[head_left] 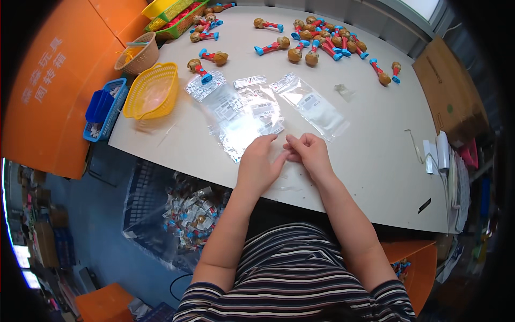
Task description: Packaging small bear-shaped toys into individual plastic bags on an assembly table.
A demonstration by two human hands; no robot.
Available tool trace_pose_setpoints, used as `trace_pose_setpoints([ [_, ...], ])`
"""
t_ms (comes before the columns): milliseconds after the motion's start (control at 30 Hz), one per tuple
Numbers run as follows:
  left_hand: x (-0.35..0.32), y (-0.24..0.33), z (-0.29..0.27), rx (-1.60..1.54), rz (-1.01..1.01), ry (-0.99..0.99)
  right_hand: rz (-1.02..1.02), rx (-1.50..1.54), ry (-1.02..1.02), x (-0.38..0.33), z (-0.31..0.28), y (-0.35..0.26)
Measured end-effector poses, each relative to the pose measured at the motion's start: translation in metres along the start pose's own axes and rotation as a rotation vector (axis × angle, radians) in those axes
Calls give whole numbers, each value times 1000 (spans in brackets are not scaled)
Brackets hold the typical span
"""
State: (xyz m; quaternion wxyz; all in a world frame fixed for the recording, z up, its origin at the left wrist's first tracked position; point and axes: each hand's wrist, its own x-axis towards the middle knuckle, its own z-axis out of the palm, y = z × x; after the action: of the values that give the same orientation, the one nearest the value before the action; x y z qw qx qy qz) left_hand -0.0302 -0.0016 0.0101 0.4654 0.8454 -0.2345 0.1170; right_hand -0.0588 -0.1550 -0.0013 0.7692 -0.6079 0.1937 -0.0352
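My left hand point(259, 162) is over the near edge of the table, its thumb apart from its fingers and nothing visible in it. That thumb reaches the fingertips of my right hand point(312, 155), which are pinched together; whatever they may hold is too small to make out. Just beyond my hands lies a spread of clear printed plastic bags point(236, 121), overlapping one another. One separate flat clear bag point(314, 107) with a white label lies beyond my right hand. Farther back, red and blue toys with round brown heads point(311, 58) lie in a loose heap.
Left on the table stand a yellow basket point(173, 88), a tan basket point(140, 65) and a blue basket point(123, 99). A cardboard box point(450, 88) stands at the right edge. Below left, a blue crate point(140, 201) contains many bagged toys. A crumpled clear scrap point(344, 92) lies right of centre.
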Motion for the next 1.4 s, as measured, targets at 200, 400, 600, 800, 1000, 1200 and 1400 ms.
trace_pose_setpoints([
  [200,-1,-7,3,73,27,-102,45,-7,-60,7,-3,-2],
  [400,6,-6,-7,22,-123,-24,-20,-123,53,9,-7,-9],
  [600,15,-5,10,105,135,-74,-42,-103,-14,10,-10,-2],
  [800,18,-13,7,111,64,-101,-6,-83,49,9,-14,-2],
  [1000,25,-1,-5,-106,-264,181,-105,-402,93,5,-12,-8],
  [1200,20,17,14,89,126,-136,-29,-60,4,1,-12,-5],
  [1400,20,8,18,113,-5,-51,-93,-189,-46,-12,-12,-18],
])
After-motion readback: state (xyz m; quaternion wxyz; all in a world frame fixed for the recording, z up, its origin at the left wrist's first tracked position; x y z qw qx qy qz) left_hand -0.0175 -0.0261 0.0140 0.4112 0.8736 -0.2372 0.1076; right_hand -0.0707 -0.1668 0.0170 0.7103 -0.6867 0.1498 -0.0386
